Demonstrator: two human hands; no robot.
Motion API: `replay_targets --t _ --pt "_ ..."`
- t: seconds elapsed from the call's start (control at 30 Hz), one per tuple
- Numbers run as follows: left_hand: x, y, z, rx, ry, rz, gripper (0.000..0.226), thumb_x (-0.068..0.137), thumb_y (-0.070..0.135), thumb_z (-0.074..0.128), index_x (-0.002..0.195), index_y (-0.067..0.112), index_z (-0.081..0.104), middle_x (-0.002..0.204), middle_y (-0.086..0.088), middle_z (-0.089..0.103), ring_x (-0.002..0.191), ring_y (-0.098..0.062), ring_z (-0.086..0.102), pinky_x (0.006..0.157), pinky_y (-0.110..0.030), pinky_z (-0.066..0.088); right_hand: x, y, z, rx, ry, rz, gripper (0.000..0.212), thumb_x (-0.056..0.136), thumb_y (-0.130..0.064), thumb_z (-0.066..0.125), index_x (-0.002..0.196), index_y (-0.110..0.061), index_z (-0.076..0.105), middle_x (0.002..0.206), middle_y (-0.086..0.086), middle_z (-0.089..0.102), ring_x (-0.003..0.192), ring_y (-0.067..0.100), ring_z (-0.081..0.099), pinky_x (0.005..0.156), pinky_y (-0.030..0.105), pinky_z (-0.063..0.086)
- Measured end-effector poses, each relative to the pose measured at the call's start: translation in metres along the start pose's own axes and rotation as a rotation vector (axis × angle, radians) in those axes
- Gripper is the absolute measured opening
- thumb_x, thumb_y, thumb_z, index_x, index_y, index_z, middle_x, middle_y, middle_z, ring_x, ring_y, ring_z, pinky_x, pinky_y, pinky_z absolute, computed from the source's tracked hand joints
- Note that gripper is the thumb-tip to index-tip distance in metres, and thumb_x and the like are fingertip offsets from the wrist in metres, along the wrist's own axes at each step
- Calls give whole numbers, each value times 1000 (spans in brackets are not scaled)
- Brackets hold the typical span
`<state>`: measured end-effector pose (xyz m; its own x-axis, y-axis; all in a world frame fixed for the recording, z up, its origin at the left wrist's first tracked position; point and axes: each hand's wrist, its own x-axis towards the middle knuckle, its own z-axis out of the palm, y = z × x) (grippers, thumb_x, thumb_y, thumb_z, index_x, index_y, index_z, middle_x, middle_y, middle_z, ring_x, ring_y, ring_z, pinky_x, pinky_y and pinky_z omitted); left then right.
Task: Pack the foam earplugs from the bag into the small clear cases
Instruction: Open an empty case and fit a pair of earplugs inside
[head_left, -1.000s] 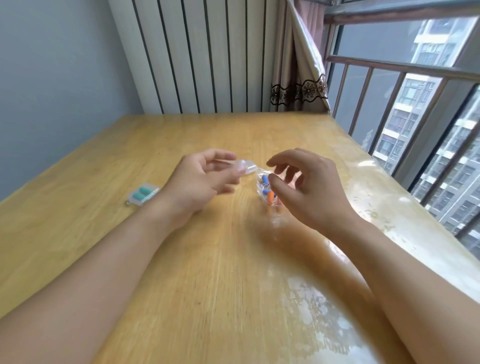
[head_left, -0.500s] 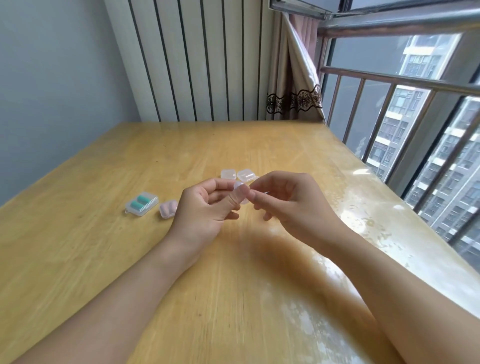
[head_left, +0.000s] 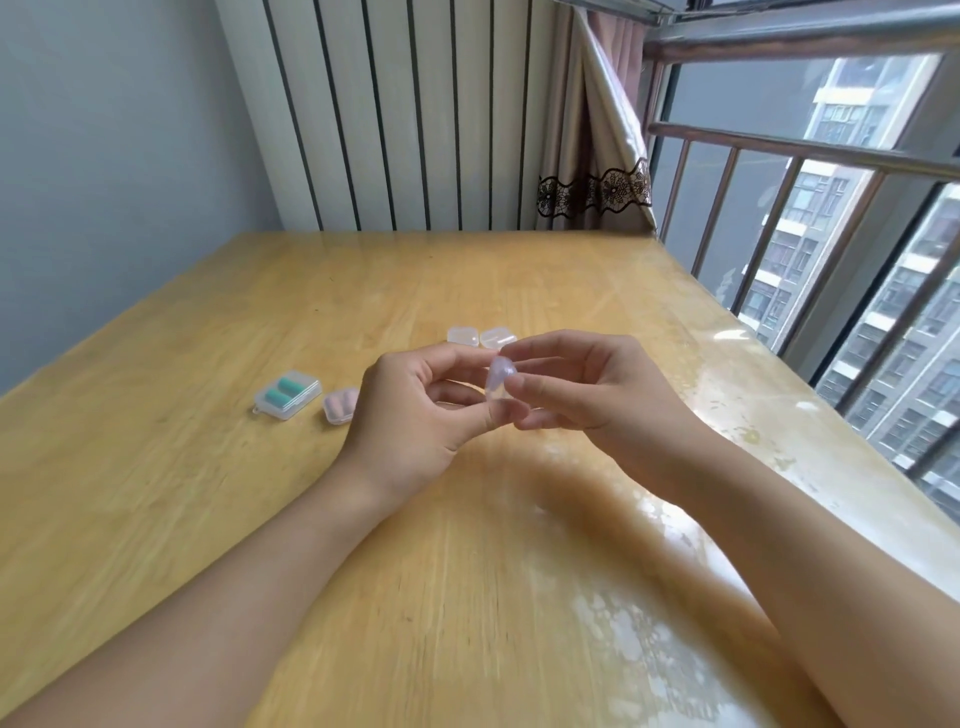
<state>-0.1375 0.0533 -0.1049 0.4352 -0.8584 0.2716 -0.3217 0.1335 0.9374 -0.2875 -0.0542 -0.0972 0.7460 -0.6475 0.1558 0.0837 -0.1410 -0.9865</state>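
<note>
Above the middle of the wooden table (head_left: 208, 467), both hands hold one small clear case (head_left: 500, 378). My left hand (head_left: 415, 415) pinches its left side between thumb and fingers. My right hand (head_left: 582, 387) pinches its right side with curled fingers. A closed clear case with two teal earplugs (head_left: 287, 395) lies to the left. Beside it, partly behind my left hand, sits a case with pink earplugs (head_left: 340, 406). Two small clear cases (head_left: 480, 336) lie just beyond my hands. The bag of earplugs is hidden.
A grey wall stands to the left and a white ribbed panel (head_left: 405, 119) behind the table. A curtain (head_left: 597, 156) hangs at the back right corner. Metal window railing (head_left: 805, 156) runs along the table's right edge.
A second ago my right hand hovered over the bag of orange and blue earplugs. It has since joined my left hand on the clear case. The camera tilted up, showing more cases.
</note>
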Motion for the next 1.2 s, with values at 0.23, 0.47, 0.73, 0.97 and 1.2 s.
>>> replay_targets --t 0.23,0.47,0.73,0.97,1.2 --pt "-2 -1 0 3 -21 -24 39 68 26 87 105 18 78 92 -1 80 85 -18 78 85 -34 62 0 1 3 -161 76 -70 26 87 -8 76 111 -1 72 92 10 79 78 27 76 76 40 62" --pt "-2 2 1 -32 -75 -53 23 78 5 82 90 23 76 86 -2 80 80 -12 77 74 -18 59 -4 7 9 -496 158 -186 22 83 -8 71 103 -11 78 83 -2 79 73 11 76 74 39 63" --pt "3 11 -12 -147 -128 -205 25 93 -2 63 114 11 70 87 -22 77 80 -26 77 67 -24 61 7 0 -17 -194 162 -114 33 88 15 58 109 -6 72 87 17 78 69 30 71 69 41 61" --pt "1 -6 -6 482 47 -79 15 74 10 78 66 16 67 58 -2 71 51 -14 66 53 -26 52 9 2 -17 -484 286 -183 2 86 -12 78 88 -12 77 76 -1 76 61 16 72 60 34 61" --pt "0 -4 -7 843 165 -66 15 67 31 74 63 23 62 60 7 62 68 -20 64 72 -40 55 4 -8 -37 -1113 263 -107 6 77 -24 75 75 -23 81 54 -12 57 53 10 55 47 24 38"
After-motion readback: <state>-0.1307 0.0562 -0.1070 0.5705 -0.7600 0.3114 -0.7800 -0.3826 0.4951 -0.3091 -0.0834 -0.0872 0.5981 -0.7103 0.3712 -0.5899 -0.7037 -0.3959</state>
